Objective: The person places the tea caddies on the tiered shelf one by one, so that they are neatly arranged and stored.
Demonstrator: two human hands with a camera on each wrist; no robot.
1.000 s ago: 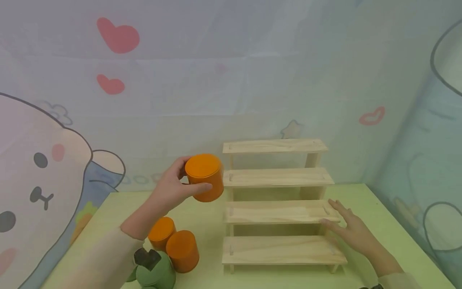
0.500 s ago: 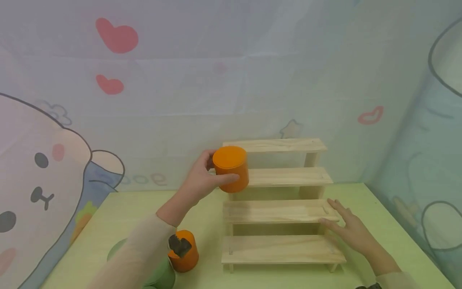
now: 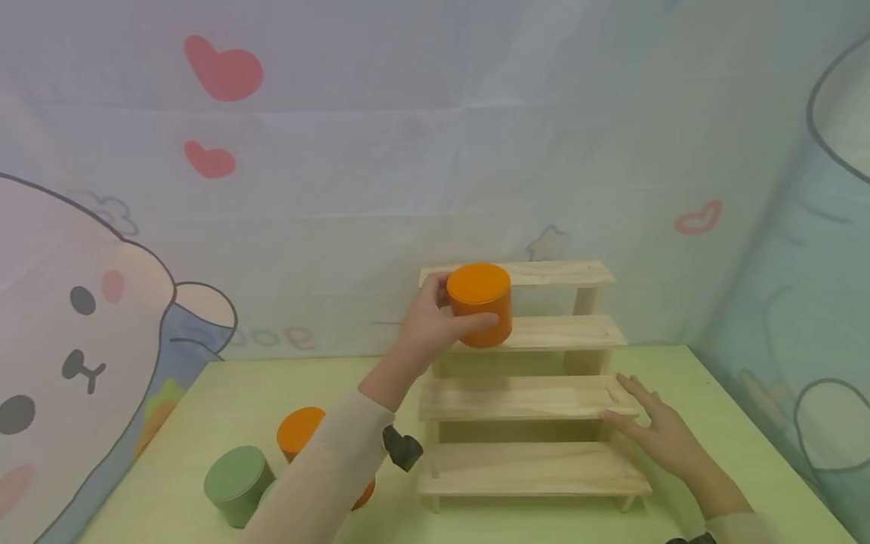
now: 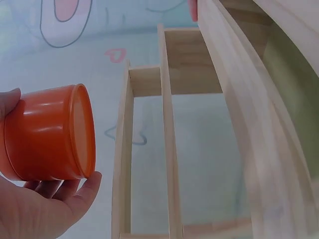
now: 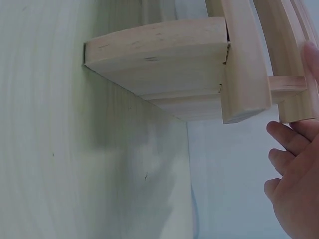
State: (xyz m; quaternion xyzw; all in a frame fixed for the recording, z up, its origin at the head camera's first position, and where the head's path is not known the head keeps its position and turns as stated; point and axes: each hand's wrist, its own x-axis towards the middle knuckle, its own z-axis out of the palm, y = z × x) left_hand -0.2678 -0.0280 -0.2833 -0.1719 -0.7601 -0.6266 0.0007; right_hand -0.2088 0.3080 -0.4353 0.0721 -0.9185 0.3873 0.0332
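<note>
My left hand (image 3: 435,321) grips an orange round canister (image 3: 479,306), thumb on the near side and fingers behind. In the head view the canister is upright, in front of the upper tiers of a wooden four-tier shelf (image 3: 530,468). The left wrist view shows a gap between this canister (image 4: 47,134) and the shelf boards (image 4: 172,149). At the shelf's right end my right hand (image 3: 662,434) touches the second tier from the bottom. Its fingers (image 5: 286,137) lie along that board's end in the right wrist view.
A green canister (image 3: 238,483) and another orange canister (image 3: 299,431) stand on the table (image 3: 258,378) at the left. My left sleeve (image 3: 326,468) partly hides more canisters there. A printed cloth backdrop (image 3: 381,151) hangs behind the shelf.
My left hand has carried the orange canister rightward and slightly up, from left of the shelf to in front of its upper tiers. The right hand has stayed on the shelf.
</note>
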